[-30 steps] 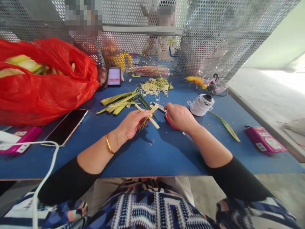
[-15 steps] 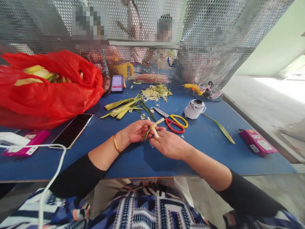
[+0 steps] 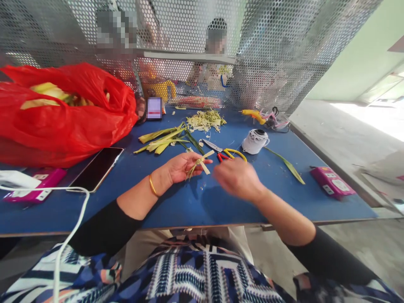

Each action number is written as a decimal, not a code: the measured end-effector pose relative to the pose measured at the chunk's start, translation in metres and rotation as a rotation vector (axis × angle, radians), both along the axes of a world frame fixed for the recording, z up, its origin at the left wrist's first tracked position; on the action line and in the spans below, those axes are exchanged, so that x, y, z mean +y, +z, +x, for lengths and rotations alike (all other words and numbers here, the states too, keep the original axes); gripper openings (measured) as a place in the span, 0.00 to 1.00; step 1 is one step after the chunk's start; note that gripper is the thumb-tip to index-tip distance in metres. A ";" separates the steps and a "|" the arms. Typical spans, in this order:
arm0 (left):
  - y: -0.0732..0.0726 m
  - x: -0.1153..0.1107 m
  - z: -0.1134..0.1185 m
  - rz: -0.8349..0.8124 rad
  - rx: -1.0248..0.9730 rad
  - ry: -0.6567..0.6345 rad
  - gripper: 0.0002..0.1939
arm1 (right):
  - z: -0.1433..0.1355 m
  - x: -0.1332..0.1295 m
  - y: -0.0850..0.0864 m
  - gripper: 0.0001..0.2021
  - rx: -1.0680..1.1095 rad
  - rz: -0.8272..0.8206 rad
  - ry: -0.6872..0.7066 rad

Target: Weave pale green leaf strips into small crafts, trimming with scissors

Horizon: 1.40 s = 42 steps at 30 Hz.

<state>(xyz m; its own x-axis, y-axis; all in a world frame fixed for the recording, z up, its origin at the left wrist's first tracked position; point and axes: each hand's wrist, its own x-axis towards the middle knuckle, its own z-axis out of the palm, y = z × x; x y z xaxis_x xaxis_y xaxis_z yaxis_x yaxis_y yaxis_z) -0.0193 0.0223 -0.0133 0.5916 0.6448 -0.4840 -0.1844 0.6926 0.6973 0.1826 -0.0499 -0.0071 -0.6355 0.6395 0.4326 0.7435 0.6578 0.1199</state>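
Observation:
A small knotted piece of pale yellow-green husk strips (image 3: 203,162) is pinched in the fingers of my left hand (image 3: 184,166), its ends sticking out to several sides. My right hand (image 3: 236,176) is apart from it on the right, above the table; its curled fingers are blurred, and I cannot make out what they hold. Scissors (image 3: 235,154) with red and yellow handles lie just beyond my right hand, which partly covers the red handle. A spool of white thread (image 3: 255,141) stands behind them. Long husk strips (image 3: 162,141) lie beyond my left hand.
A red plastic bag (image 3: 72,130) with husks fills the left. In front lie a phone (image 3: 97,170), a magenta power strip (image 3: 47,184) and a white cable (image 3: 77,219). Husk scraps (image 3: 205,121), a yellow glue gun (image 3: 254,115), a leaf (image 3: 293,171) and a magenta box (image 3: 333,182) surround the work. Perforated metal (image 3: 186,33) stands behind.
My right hand has left the knotted husk piece and moved right, now in front of the scissors. My left hand still holds the piece. The view has shifted slightly.

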 end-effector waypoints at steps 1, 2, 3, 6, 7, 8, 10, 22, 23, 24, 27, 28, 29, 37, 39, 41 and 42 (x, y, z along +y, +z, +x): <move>0.000 -0.001 0.001 0.039 0.019 0.002 0.06 | 0.013 0.008 0.008 0.17 0.089 0.029 -0.250; 0.000 -0.002 0.003 0.072 0.040 -0.011 0.06 | 0.027 0.018 0.016 0.18 0.172 0.058 -0.503; 0.000 -0.003 0.005 0.102 0.058 -0.028 0.05 | 0.041 0.029 0.023 0.21 0.217 0.074 -0.698; -0.001 -0.008 0.016 0.161 0.050 -0.083 0.06 | 0.072 0.058 0.038 0.33 0.189 0.030 -1.008; -0.001 -0.010 0.020 0.169 0.030 -0.109 0.06 | 0.077 0.065 0.039 0.35 0.163 -0.036 -1.065; -0.002 -0.012 0.023 0.167 0.013 -0.144 0.06 | 0.081 0.071 0.039 0.35 0.136 -0.107 -1.097; -0.004 -0.014 0.028 0.133 0.001 -0.216 0.07 | 0.083 0.079 0.036 0.33 0.082 -0.206 -1.104; 0.000 -0.017 0.033 -0.016 0.075 -0.210 0.08 | 0.135 0.106 0.046 0.33 -0.033 -0.479 -0.780; 0.000 -0.017 0.033 -0.013 0.081 -0.209 0.08 | 0.136 0.107 0.044 0.32 -0.016 -0.468 -0.764; -0.001 -0.018 0.034 -0.008 0.085 -0.215 0.08 | 0.136 0.106 0.042 0.30 -0.004 -0.450 -0.742; -0.004 -0.017 0.033 0.011 0.087 -0.237 0.08 | 0.136 0.098 0.039 0.29 -0.003 -0.303 -0.658; -0.005 -0.016 0.033 0.016 0.087 -0.243 0.08 | 0.135 0.093 0.040 0.29 -0.006 -0.230 -0.624; -0.006 -0.015 0.032 0.020 0.087 -0.247 0.09 | 0.134 0.088 0.040 0.28 -0.010 -0.161 -0.583; -0.009 -0.014 0.033 0.020 0.122 -0.254 0.10 | 0.101 0.042 0.023 0.15 -0.350 -0.420 -0.550; -0.006 -0.015 0.034 0.015 0.124 -0.234 0.09 | 0.098 0.033 0.018 0.15 -0.381 -0.402 -0.595; -0.003 -0.017 0.034 0.005 0.126 -0.218 0.09 | 0.098 0.023 0.015 0.15 -0.335 -0.330 -0.574; -0.002 -0.017 0.035 -0.001 0.122 -0.210 0.09 | 0.099 0.018 0.012 0.15 -0.297 -0.287 -0.548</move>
<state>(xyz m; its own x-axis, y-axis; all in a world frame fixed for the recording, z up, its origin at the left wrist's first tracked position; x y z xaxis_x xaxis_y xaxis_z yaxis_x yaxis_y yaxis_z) 0.0153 0.0048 -0.0151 0.6494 0.5134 -0.5610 0.0495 0.7076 0.7049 0.2818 -0.0321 0.0051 -0.2527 0.9659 0.0555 0.9407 0.2319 0.2475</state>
